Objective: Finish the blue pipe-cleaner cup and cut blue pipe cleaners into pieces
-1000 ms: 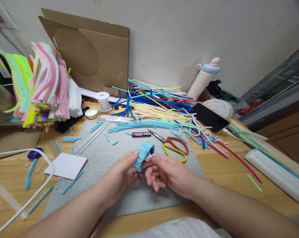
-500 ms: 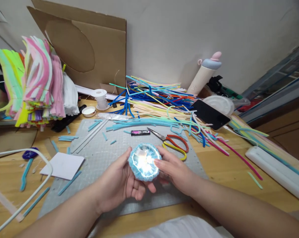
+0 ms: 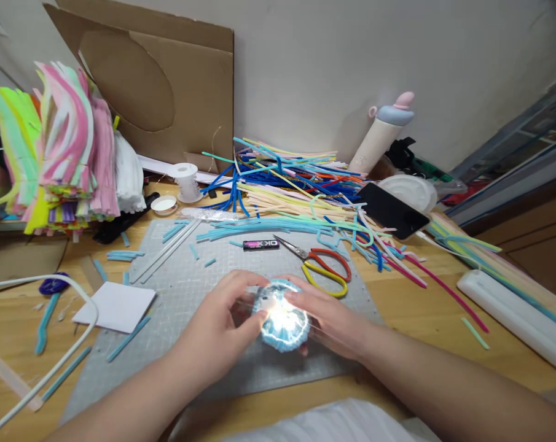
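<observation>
Glowing blue piece (image 3: 284, 323), one: curled left hand (image 3: 223, 320) grips nine o'clock, your right hand (image 3: 327, 314) two, seemingly for steadiness.

The desk (image 3: 411, 307) is light brown wood. A big gray mat (image 3: 167, 307) lies on it, under the left grip (image 3: 225, 319) and the right grip (image 3: 326, 313). Far to the right of the right grip are a long white power strip (image 3: 512, 319) and a short green stick (image 3: 475, 333). Well ahead of the left grip sit a spool (image 3: 187, 184) and a flat round white thing (image 3: 164, 204).
</observation>
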`<state>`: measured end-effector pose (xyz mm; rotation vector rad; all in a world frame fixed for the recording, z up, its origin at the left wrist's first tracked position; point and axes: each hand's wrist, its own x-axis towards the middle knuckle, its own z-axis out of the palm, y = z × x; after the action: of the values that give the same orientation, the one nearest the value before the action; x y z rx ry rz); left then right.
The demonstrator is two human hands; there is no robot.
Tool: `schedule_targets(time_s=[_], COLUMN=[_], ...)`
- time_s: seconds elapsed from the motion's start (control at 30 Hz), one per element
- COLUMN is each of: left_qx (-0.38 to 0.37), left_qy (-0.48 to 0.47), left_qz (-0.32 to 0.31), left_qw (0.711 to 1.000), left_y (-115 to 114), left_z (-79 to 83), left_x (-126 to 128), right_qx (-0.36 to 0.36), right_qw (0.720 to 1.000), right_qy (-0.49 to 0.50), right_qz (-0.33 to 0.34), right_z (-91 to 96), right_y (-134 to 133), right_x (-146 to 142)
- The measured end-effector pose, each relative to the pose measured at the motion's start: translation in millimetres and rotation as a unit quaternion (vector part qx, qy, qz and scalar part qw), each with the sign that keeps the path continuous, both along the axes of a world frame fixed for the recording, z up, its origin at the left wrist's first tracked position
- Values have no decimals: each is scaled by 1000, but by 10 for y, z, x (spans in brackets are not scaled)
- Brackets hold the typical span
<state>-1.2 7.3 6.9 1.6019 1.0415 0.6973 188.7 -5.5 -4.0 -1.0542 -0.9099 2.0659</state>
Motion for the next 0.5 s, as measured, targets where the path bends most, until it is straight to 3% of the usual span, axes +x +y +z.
schedule_targets(time_s=[0.13,0.5], left_qx=[80,133], left_qy=[68,132], left_qz=[-28,-32], left_qw=[994,982], left_y=[10,29], left_z=[1,-4], left_x=[-6,-11], right_qx=[0,2], right_qw=[1000,999], right_qy=[19,21], right_qz=[12,35], right_z=[-26,-59], right_y=[-3,-11], right_x=[3,1])
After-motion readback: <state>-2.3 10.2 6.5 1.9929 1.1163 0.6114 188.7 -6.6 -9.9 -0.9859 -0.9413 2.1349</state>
